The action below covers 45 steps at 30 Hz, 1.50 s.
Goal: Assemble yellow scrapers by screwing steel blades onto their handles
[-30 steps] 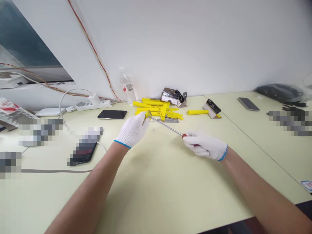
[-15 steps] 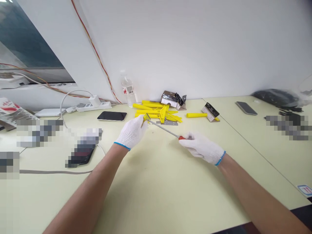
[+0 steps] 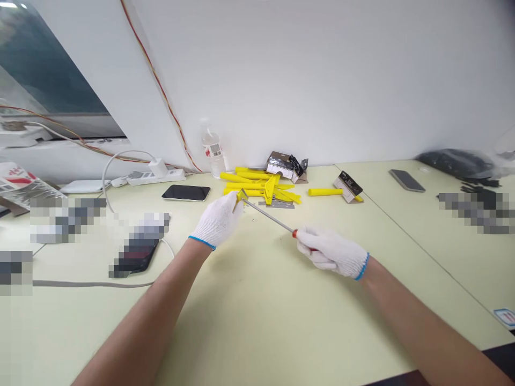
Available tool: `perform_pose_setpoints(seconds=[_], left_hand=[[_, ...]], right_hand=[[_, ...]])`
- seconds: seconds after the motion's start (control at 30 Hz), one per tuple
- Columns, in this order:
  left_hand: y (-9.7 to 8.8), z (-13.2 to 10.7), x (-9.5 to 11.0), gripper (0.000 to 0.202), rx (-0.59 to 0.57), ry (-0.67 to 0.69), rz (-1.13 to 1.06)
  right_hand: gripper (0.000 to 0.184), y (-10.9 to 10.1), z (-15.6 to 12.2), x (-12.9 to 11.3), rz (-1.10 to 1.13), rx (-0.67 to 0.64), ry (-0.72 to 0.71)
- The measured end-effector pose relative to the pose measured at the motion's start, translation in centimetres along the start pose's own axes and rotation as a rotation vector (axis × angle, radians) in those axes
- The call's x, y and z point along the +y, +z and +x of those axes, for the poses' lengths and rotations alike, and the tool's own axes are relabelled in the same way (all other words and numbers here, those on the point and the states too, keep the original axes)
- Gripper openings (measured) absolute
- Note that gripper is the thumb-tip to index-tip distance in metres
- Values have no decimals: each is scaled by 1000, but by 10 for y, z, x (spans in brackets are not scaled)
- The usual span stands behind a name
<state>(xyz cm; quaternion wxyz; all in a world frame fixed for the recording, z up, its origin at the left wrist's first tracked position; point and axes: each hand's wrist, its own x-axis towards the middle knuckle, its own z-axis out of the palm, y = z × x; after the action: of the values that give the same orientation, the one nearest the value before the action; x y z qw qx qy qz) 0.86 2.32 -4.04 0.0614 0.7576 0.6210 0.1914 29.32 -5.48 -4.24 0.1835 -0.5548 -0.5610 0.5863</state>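
Observation:
My left hand (image 3: 215, 221), in a white knit glove with a blue cuff, is closed on a yellow scraper (image 3: 241, 196). Only the scraper's head shows past the fingers; the rest is hidden in the glove. Gloved the same way, my right hand (image 3: 333, 253) wraps round the red handle of a long screwdriver (image 3: 269, 215). The screwdriver's tip meets the scraper's head, though the exact contact is too small to make out. Just behind lies a pile of yellow scrapers (image 3: 270, 190), with flat grey metal blades (image 3: 277, 204) at its front edge.
Open black-and-white cardboard boxes (image 3: 280, 164) stand behind the pile. Another yellow handle (image 3: 325, 192) lies by a small box (image 3: 349, 186). A clear bottle (image 3: 213, 151) is against the wall. Phones (image 3: 186, 193), a power strip (image 3: 168, 176) and cables occupy the left; black bags (image 3: 456, 162) lie right.
My right hand has moved slightly down and left, and its fingers sit differently on the screwdriver's handle. My left hand keeps its hold on the scraper, nearly still.

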Motion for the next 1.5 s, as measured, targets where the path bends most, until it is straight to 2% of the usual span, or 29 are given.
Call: perform_pose_setpoints(seconds=[0.07,0.13,0.17,0.23,0.3,0.33,0.37,0.5,0.53,0.57,0.6,0.63,0.7,0.77,0.8,0.83,0.9,0.97,1.0,1.1,1.13,1.17,1.2,1.23,1.33,1.37,1.43,1.5], left_hand=[[-1,0,-1,17,-4,-3,-1],[-3,0,0,17,-2,-8,-4],[-4,0,0,18,-3,-13,-1],[-6,-1,2,18,-4,-23,6],[-5,-1,3,17,0,-10,9],[-4,-2,3,17,4,3,7],[-3,-2,2,17,11,17,5],[4,-2,-1,19,24,50,0],[5,-1,-2,20,26,58,4],[6,-1,-3,20,29,64,9],[7,0,-4,20,34,67,14],[8,0,-5,20,40,62,15],[7,1,-6,19,52,43,9],[6,2,-7,19,61,33,-4],[5,1,-7,18,64,32,-8],[4,1,-7,18,66,32,-11],[2,1,-6,18,72,24,-15],[2,0,-4,18,85,17,-16],[2,0,-3,18,90,14,-17],[3,-1,-2,20,87,9,-12],[3,-1,-2,20,84,10,-9],[4,0,-2,20,85,15,-6],[4,0,-3,20,90,21,-3],[4,0,-4,19,98,26,1],[3,0,-5,18,113,26,12],[3,0,-5,18,112,22,15],[1,0,-4,18,119,14,23],[-1,-1,-4,19,138,16,36]], right_hand=[[41,4,3,3,-159,229,-71],[34,9,8,8,-410,502,-212],[33,11,10,11,-530,591,-283],[34,13,13,16,-714,686,-379],[35,12,13,17,-786,725,-425],[35,10,11,16,-754,691,-414],[37,8,9,14,-666,597,-365],[53,-4,-1,3,7,-62,0],[55,-6,-3,1,145,-162,50],[53,-7,-4,-1,229,-209,72],[50,-7,-4,-2,250,-199,77],[47,-5,-3,-3,209,-124,75],[41,2,0,-2,-12,162,18],[32,11,5,2,-303,469,-122],[30,15,7,4,-434,579,-203],[30,17,9,6,-543,654,-272],[34,19,9,9,-664,716,-346],[39,16,7,8,-608,631,-332],[42,13,5,7,-499,506,-277],[51,3,0,2,-15,11,-44],[50,1,0,1,103,-94,11],[46,0,1,2,165,-130,40],[43,-1,2,3,158,-89,38],[42,1,5,5,87,27,9],[37,8,14,13,-321,493,-174],[37,11,16,15,-466,604,-244],[38,15,17,18,-666,706,-339],[41,16,15,17,-687,660,-368]])
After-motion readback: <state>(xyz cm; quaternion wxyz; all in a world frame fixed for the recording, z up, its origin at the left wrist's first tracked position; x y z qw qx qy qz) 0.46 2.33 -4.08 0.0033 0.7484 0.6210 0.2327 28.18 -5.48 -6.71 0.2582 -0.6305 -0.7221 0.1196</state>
